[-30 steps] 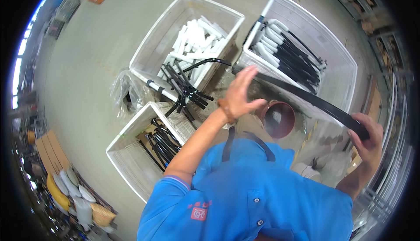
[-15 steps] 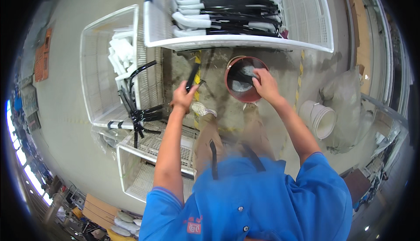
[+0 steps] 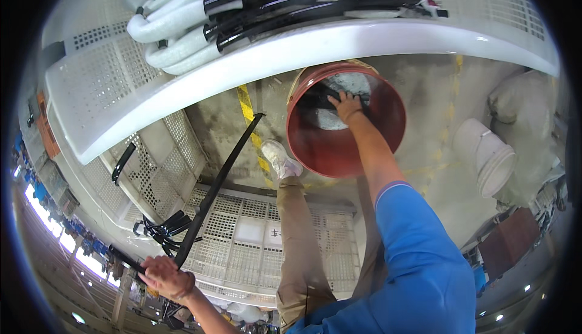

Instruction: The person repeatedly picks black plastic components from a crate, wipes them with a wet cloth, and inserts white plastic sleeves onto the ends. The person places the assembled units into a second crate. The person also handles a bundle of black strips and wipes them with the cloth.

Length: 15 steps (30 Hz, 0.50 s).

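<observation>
My left hand (image 3: 168,278) is closed around a long black tube (image 3: 221,182) at the lower left. The tube slants up from the hand toward the yellow-striped floor, and a short black end sticks out on the hand's other side. I cannot tell if both parts are one bent piece. My right hand (image 3: 348,107) reaches into a red-brown bucket (image 3: 379,134), its fingers curled over a dark tube-like piece (image 3: 314,99). Whitish material (image 3: 332,120) shows at the bucket's bottom. How far the dark piece extends is hidden by the hand and shadow.
Beyond the bucket stands a large white crate (image 3: 273,61) holding several black tubes with white foam sleeves (image 3: 176,19). Black tube pieces (image 3: 167,231) hang at the left crate. A perforated white crate (image 3: 248,231) is beside my legs. A whitish bucket (image 3: 485,158) lies at the right.
My left hand has swung down and left with the black tube, which now shows at greater length. My right hand is still in the bucket. The view has moved closer to the bucket and crate.
</observation>
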Motion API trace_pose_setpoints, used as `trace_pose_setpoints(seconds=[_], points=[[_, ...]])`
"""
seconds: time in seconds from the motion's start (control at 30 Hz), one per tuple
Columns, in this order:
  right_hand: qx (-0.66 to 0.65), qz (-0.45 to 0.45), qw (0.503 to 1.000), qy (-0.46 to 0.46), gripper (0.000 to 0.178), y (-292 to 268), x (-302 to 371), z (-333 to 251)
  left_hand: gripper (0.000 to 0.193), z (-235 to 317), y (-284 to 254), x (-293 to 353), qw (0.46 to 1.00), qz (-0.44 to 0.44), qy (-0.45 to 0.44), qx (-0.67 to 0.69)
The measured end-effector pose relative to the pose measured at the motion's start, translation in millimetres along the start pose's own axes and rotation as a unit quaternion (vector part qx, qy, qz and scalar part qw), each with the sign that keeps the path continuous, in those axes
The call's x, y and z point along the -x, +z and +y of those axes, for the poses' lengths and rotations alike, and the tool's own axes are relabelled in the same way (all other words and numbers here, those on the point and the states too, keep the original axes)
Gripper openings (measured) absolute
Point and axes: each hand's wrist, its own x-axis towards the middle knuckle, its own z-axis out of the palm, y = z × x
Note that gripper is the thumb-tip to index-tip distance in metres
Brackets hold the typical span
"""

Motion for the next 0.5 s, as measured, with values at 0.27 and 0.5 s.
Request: trace_pose_setpoints(seconds=[0.27,0.5], points=[[-0.170,0.056,0.983,0.035,0.046,-42,-2,-2,0.033,4,35,3,0.997,-0.007,0.007,0.072],[-0.285,-0.081,0.955,-0.015,0.078,-139,160,4,0.028,-2,84,23,0.987,0.032,0.019,-0.155]])
